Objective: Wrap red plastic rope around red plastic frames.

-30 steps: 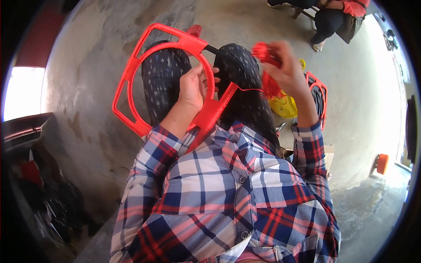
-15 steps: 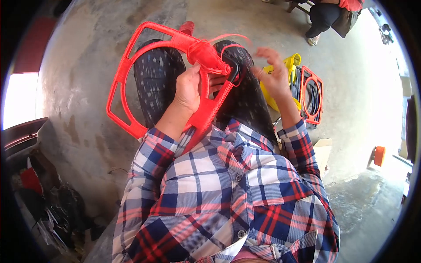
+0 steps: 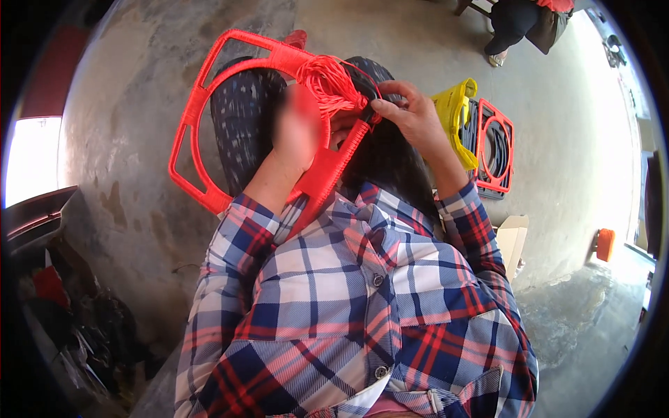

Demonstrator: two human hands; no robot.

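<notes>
Across my lap rests a black frame with an inner ring, mostly wrapped in red cord [image 3: 327,174]. My left hand [image 3: 296,139] is closed round the ring; its thumb side is smeared, and some fingers pass behind the frame. Beside it lies a loose bundle of thin red cord [image 3: 329,85], its strands fanned out. At the frame's bare black corner [image 3: 367,108], my right hand [image 3: 411,115] pinches the cord between thumb and fingers. One strand runs from the bundle top to that corner.
On the floor to the right stand a yellow bag [image 3: 454,122] and a stack of frames, the top one red-edged [image 3: 511,150]. A cardboard piece [image 3: 513,240] lies near my right elbow. An orange object [image 3: 604,245] is farther right. Another person [image 3: 512,28] sits at the top right. Clutter [image 3: 90,327] fills the lower left.
My right hand has come in leftward from the air to the frame's black corner. The cord bundle, tight before, now looks loosened and spread. My left hand stays on the ring.
</notes>
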